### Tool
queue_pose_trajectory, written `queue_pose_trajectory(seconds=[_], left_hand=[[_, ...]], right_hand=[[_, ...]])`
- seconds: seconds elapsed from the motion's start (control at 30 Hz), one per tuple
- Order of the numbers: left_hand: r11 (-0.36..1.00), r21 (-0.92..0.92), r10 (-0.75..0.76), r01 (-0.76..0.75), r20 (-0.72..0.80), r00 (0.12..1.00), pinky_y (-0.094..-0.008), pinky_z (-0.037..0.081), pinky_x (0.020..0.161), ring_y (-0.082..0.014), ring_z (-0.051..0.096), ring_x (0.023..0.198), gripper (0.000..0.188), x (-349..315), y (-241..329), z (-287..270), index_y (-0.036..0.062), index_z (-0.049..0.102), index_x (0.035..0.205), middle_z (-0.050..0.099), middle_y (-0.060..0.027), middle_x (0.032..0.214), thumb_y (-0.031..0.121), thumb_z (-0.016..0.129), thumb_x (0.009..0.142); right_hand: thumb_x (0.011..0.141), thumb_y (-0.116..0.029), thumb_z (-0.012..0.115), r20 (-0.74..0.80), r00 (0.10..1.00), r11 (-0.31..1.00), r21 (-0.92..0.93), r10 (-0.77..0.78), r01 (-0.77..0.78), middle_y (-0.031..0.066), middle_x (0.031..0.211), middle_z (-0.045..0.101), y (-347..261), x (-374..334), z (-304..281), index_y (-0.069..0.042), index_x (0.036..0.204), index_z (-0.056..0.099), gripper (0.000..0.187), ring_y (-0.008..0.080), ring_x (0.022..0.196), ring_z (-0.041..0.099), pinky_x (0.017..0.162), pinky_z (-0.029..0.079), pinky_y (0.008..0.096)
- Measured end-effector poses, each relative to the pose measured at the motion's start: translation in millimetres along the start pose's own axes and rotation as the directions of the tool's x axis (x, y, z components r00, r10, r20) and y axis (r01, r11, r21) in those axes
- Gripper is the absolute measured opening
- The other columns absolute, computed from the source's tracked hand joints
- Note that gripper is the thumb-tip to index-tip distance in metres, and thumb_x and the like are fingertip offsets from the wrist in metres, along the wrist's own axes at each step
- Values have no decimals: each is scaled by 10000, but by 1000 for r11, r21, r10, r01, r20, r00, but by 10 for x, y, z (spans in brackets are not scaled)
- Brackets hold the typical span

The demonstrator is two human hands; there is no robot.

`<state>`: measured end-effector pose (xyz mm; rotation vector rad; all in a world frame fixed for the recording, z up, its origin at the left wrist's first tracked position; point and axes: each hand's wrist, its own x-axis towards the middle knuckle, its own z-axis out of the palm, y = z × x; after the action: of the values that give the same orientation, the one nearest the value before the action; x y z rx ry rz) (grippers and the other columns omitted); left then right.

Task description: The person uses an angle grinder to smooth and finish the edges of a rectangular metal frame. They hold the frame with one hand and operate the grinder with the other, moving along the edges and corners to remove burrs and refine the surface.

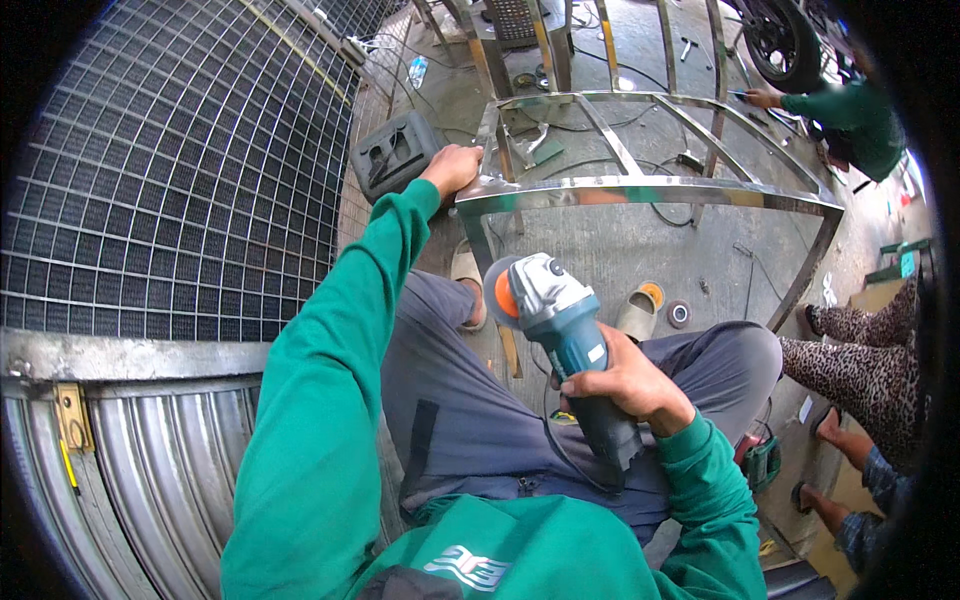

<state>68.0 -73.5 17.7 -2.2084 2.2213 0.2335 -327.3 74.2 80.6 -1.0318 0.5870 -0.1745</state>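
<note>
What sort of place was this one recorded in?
Likely a metalworking shop: the right hand holds a grinder, a shiny metal frame stands in front, and a small disc lies on the floor.

Left hand (455,169) forward, arm (335,350) extended; right hand (635,378) curled closed, elbow (728,500) bent

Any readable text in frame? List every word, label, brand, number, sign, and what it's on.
None legible enough to quote.
White stylised emblem, green long-sleeved sweatshirt: no clear wording.
Small white label, teal-and-silver angle grinder in the right hand: too small.
Blue-and-white markings, small plastic bottle: too small, blurred.
</note>
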Motion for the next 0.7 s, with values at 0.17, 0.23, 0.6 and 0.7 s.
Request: queue_pose_trajectory(seconds=[0.17, 0.23, 0.6, 0.7], left_hand=[[997, 69, 16, -22, 90, 996, -571, 520, 970, -490, 679, 1093, 405, 22, 62, -116, 42, 721, 1191, 723, -271, 1151, 297, 418, 1107], [996, 82, 7, -14, 88, 996, -575, 518, 969, -491, 679, 1083, 411, 16, 74, -125, 37, 721, 1184, 724, -272, 1143, 297, 411, 1112], [999, 50, -14, 9, 97, 995, -566, 524, 954, -483, 677, 1086, 406, -24, 116, -165, 33, 725, 1190, 722, -271, 1132, 283, 414, 1116], [999, 46, -4, 1, 70, 998, -561, 527, 951, -480, 677, 1089, 394, -38, 107, -161, 36, 725, 1199, 723, -268, 1136, 269, 419, 1113]], right_hand=[[724, -175, 850, -67, 996, 953, -301, -61, 38, 110, 1107, 634, 56, 119, 201, 59, 1325, 533, 719, 179, 1001, 601, 915, 522, 349], [724, -175, 834, -71, 993, 931, -360, -93, 61, 151, 1131, 638, 66, 171, 252, 67, 1333, 528, 723, 233, 1029, 621, 947, 516, 374], [734, -227, 782, -139, 961, 845, -518, -240, 136, 293, 983, 647, 164, 296, 310, 80, 1217, 516, 631, 455, 931, 679, 855, 517, 494], [737, -241, 789, -155, 965, 836, -541, -211, 95, 302, 986, 651, 144, 301, 303, 80, 1228, 508, 649, 471, 940, 681, 855, 516, 505]])
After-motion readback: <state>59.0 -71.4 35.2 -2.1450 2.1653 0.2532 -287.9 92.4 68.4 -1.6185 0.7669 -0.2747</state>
